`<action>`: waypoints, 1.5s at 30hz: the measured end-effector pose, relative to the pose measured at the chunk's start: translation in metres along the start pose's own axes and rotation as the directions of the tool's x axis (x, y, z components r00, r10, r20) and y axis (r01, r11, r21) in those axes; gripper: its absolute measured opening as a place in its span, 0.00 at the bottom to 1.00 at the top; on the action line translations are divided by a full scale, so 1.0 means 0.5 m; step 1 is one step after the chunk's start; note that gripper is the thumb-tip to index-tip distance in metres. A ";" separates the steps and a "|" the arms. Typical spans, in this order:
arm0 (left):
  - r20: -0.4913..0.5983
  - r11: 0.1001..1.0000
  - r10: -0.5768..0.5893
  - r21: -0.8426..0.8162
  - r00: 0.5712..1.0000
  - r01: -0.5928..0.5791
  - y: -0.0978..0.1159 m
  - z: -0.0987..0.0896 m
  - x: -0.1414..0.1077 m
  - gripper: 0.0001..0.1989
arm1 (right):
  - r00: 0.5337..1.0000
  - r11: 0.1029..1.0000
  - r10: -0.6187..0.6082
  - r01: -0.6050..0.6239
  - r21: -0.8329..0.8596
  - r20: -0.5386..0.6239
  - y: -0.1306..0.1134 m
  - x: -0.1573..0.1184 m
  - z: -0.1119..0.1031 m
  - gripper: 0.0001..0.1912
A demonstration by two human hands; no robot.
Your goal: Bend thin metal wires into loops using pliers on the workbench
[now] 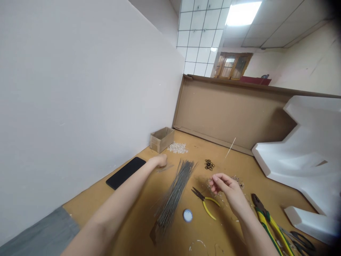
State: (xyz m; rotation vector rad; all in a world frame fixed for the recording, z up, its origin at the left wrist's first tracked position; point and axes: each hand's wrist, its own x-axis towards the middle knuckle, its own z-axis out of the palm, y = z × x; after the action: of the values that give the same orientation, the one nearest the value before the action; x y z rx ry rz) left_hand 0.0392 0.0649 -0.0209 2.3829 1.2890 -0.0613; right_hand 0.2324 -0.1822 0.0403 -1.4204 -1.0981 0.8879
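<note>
My left hand (161, 160) is closed, reaching beside a pile of small shiny clear pieces (178, 148). A few loose thin wires (165, 168) lie just below it; what its fingers hold, if anything, is hidden. My right hand (223, 183) has thumb and fingertips pinched together above a scatter of thin wire bits (238, 181). I cannot make out anything between them. Between my hands lies a bundle of straight grey wires (177, 195). Needle-nose pliers (204, 200) with yellow handles rest open near my right hand, and a cluster of black rings (209, 164) sits beyond.
A small open cardboard box (159, 142) stands by the wall, near a black phone (126, 172). A round blue-and-white lid (188, 215) lies in front. Large green-yellow pliers (266, 217), scissors (301, 241) and white foam (287, 149) are at right. Cardboard (226, 106) stands behind.
</note>
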 end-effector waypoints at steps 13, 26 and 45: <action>-0.111 0.876 0.235 -0.406 0.966 -0.260 0.058 -0.029 -0.051 0.02 | 0.997 0.997 0.032 -0.036 0.070 0.069 0.016 0.005 0.000 0.16; -0.145 0.282 0.513 -0.902 0.846 -0.325 0.284 0.020 -0.172 0.08 | 0.983 0.991 0.043 -0.065 0.121 0.180 0.016 -0.001 0.002 0.16; -0.105 0.357 0.491 -0.881 0.865 -0.310 0.278 0.022 -0.173 0.10 | 0.961 0.990 0.071 -0.101 0.099 0.266 0.031 0.000 0.002 0.16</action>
State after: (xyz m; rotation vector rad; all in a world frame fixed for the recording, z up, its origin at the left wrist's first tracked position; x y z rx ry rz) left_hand 0.1039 -0.0740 0.0381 1.5960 0.3680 0.4429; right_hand 0.2339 -0.1818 0.0249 -1.2905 -1.1687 1.2088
